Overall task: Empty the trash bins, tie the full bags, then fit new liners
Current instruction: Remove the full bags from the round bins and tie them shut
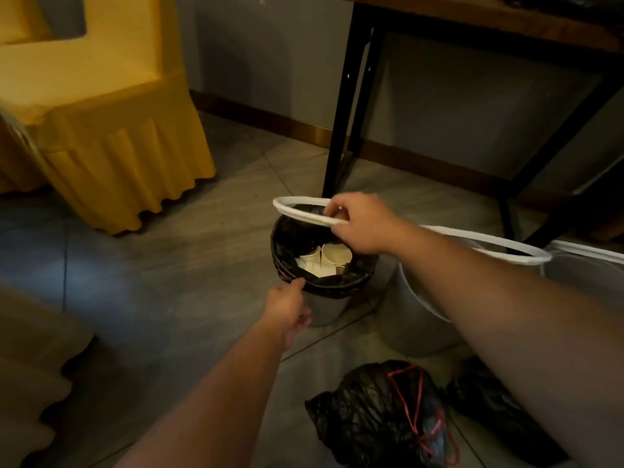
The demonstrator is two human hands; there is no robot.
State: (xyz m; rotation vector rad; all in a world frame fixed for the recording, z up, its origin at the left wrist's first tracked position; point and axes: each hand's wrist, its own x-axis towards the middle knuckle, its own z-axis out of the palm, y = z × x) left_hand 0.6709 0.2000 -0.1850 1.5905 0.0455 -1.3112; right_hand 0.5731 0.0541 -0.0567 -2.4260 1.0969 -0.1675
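Wrapped over a white ring point(293, 211): right fingers point(335, 207), curled tight, in a full grip by the right hand point(359, 226). Ring held tilted just above the far rim of the bin point(326, 309), lifted off it.

Bunched close together at the near rim of the bin: left fingertips point(299, 282), against the edge of the black liner point(337, 285). Cannot tell whether pinching the liner or only touching it. Left hand point(287, 304) just in front of the bin, forearm reaching in from the near side.

Inside the bin, within the liner: paper cups point(336, 253) and white paper scraps. Liner folded out over the rim all round.

Just right of the bin: a second bin point(415, 319), with a second ring point(489, 246) at its top, partly hidden behind the right forearm. Farther right of the bin, at the frame's edge: a third bin point(587, 265), also white-rimmed.

In front of the bin and to its right, on the floor tiles point(169, 265): a black bag point(368, 417), closed, with a red drawstring point(410, 393). Farther right again: another bag point(499, 410), also black.

Behind the bin: a black table leg point(347, 113) under a wooden top. Well to the left of the bin and behind it: a chair point(101, 130) in a yellow cover.
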